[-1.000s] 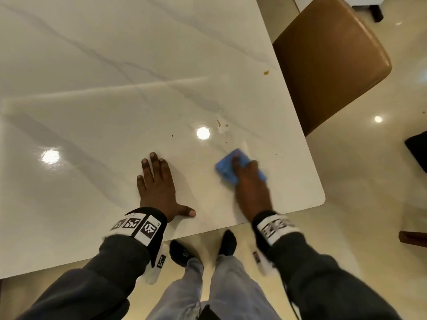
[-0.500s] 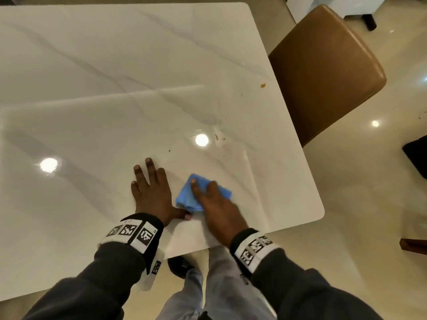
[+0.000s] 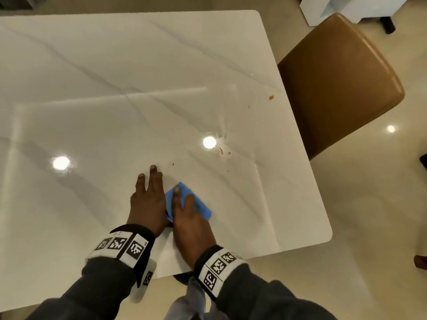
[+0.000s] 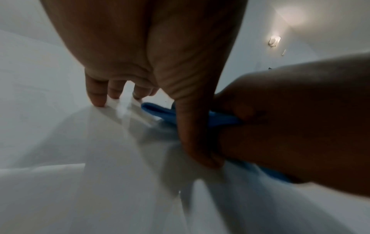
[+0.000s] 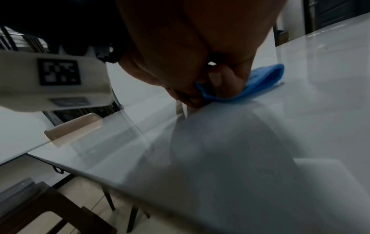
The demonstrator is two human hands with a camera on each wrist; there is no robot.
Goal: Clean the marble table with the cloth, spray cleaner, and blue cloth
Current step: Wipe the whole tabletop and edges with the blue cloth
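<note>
The white marble table [image 3: 115, 65] fills the head view. My left hand [image 3: 147, 197] lies flat on it near the front edge, fingers straight, palm down; the left wrist view shows its fingertips [image 4: 98, 98] touching the marble. Right beside it, my right hand [image 3: 187, 211] presses the folded blue cloth [image 3: 202, 207] onto the table, fingers laid over it. In the right wrist view the thumb [image 5: 218, 82] is tucked against the blue cloth [image 5: 264, 79], pinching its edge. The two hands touch side by side. No spray cleaner or other cloth is in view.
A brown padded chair [image 3: 335, 84] stands against the table's right side. An orange crumb [image 3: 271, 97] lies near that edge, and small brown smears [image 3: 222, 151] sit beyond the cloth. The table's rounded front right corner [image 3: 323, 236] is close. A dark wooden chair [image 5: 40, 213] stands below the table.
My right hand has slid the blue cloth to the left across the marble until it meets the left hand. The left hand has stayed flat in place.
</note>
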